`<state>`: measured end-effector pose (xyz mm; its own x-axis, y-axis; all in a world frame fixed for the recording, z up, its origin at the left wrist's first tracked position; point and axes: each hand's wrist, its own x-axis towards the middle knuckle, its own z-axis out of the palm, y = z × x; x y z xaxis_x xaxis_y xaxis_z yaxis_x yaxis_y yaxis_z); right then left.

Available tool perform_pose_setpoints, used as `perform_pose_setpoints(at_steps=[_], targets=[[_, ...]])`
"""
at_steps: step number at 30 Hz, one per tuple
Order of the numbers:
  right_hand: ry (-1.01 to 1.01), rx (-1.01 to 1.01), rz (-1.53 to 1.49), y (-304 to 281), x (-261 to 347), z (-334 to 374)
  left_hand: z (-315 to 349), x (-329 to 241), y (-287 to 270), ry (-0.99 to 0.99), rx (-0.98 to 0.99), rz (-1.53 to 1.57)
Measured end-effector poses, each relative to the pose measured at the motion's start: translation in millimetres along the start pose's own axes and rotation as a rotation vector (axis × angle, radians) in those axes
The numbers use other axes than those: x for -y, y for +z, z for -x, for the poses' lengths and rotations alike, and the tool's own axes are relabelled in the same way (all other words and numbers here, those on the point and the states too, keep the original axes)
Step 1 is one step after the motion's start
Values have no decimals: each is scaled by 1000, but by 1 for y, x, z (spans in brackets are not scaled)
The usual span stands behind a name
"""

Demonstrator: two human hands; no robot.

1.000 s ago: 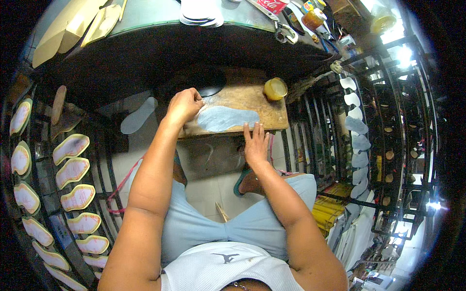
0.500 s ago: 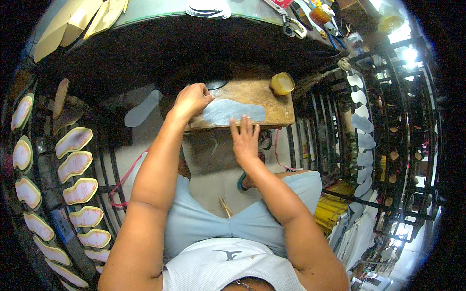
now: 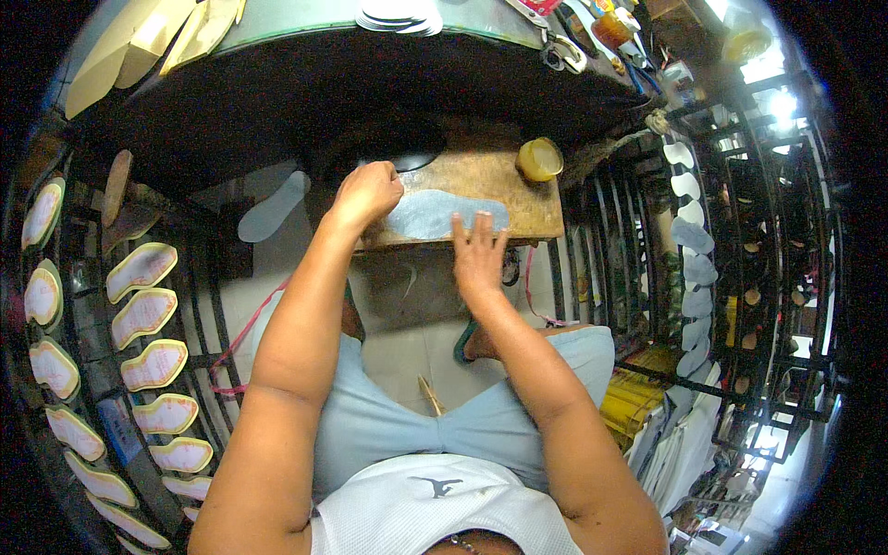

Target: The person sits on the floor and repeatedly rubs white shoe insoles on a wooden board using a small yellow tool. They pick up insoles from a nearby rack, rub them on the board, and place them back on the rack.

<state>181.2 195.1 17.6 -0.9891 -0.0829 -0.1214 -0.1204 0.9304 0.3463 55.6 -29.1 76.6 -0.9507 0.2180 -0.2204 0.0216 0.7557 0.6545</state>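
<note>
A grey-blue insole (image 3: 427, 211) lies flat on a low wooden board (image 3: 536, 215). At its left end my left hand (image 3: 370, 191) is closed, fingers curled; what it pinches, if anything, is hidden. My right hand (image 3: 479, 257) is open, its fingers spread and their tips over the insole's near right edge. A round container of yellowish paste (image 3: 539, 160) stands at the board's right corner. Behind my left hand is a dark round object (image 3: 413, 159), partly in shadow.
Another grey insole (image 3: 273, 208) lies to the left below the board. Racks at left hold several pale insoles (image 3: 154, 364); the right rack (image 3: 698, 268) holds grey ones. Ahead, a glass-topped counter (image 3: 305, 23) carries scissors (image 3: 562, 55) and stacked white pieces (image 3: 400, 14).
My right hand has slid slightly right and forward along the insole. My left hand has shifted a little and its fingers are curled tighter.
</note>
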Motion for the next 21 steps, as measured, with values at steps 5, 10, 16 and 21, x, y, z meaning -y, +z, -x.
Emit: perform_pose_setpoints(at_steps=[5, 10, 16, 21], targets=[[-165, -139, -250, -14, 45, 11, -2, -2, -1, -61, -16, 11], [-177, -167, -553, -15, 12, -2, -1, 4, -9, -40, -26, 32], [131, -47, -88, 2, -8, -19, -1, 5, -6, -10, -86, 92], [-167, -119, -106, -9, 37, -7, -3, 0, -4, -38, -49, 63]])
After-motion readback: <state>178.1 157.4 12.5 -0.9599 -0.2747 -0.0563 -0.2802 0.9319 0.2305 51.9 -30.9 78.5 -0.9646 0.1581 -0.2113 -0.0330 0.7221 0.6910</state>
